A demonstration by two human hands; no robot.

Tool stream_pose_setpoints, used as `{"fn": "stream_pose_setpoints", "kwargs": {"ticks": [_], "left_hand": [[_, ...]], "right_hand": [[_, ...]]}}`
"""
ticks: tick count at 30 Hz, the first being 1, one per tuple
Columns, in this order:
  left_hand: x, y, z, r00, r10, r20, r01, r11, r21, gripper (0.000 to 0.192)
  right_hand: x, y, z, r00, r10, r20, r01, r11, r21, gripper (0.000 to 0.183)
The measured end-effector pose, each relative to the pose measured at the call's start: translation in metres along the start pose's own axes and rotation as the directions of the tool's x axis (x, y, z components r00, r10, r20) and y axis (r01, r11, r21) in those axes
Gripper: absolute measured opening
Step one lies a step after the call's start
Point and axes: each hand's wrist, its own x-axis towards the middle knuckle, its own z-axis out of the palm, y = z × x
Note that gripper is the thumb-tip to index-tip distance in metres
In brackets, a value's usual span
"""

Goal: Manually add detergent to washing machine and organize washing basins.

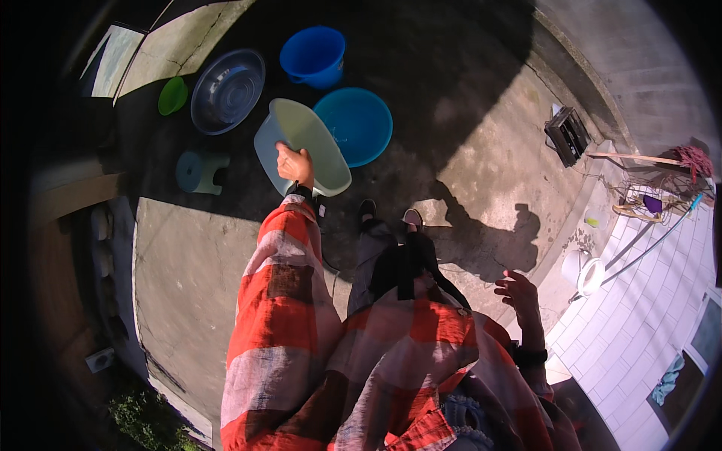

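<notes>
My left hand (295,165) grips the near rim of a pale plastic basin (316,144), which hangs tilted above the ground with its inside showing. Part of this basin overlaps a round turquoise basin (361,127) with what looks like a little water in it. A blue bucket (313,55) stands beyond them. To the left is a wide translucent basin (228,92), with a small green basin (172,96) past it. My right hand (516,293) hangs at my right side, fingers apart, holding nothing.
A plastic stool (203,171) stands at left on the shaded concrete. At right are a black crate (567,137), a mop (692,160) with a wooden handle, a wire rack and a white bucket (584,273) beside white tiles. A cable lies near my feet.
</notes>
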Motion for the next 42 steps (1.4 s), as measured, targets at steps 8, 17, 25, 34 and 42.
{"fn": "stream_pose_setpoints", "kwargs": {"ticks": [8, 17, 25, 34, 42], "left_hand": [[0.046, -0.001, 0.004, 0.975, 0.22, 0.007, -0.22, 0.973, 0.063, 0.028], [0.062, 0.044, -0.023, 0.895, 0.447, -0.01, -0.446, 0.894, 0.03, 0.027], [0.064, 0.079, -0.05, 0.73, 0.671, -0.133, -0.67, 0.74, 0.059, 0.026], [0.051, 0.104, -0.076, 0.603, 0.774, -0.192, -0.777, 0.624, 0.078, 0.026], [0.043, 0.123, -0.097, 0.496, 0.847, -0.189, -0.854, 0.516, 0.071, 0.026]], "right_hand": [[-0.017, 0.001, 0.053, 0.999, 0.011, 0.034, -0.009, 0.998, -0.06, 0.039], [0.009, 0.005, 0.052, 0.989, -0.128, 0.079, 0.14, 0.974, -0.178, 0.032], [0.026, 0.008, 0.044, 0.962, -0.217, 0.163, 0.237, 0.965, -0.112, 0.031], [0.049, -0.019, 0.04, 0.966, -0.193, 0.174, 0.224, 0.957, -0.185, 0.031], [0.071, -0.041, 0.03, 0.95, -0.206, 0.233, 0.257, 0.943, -0.213, 0.032]]}}
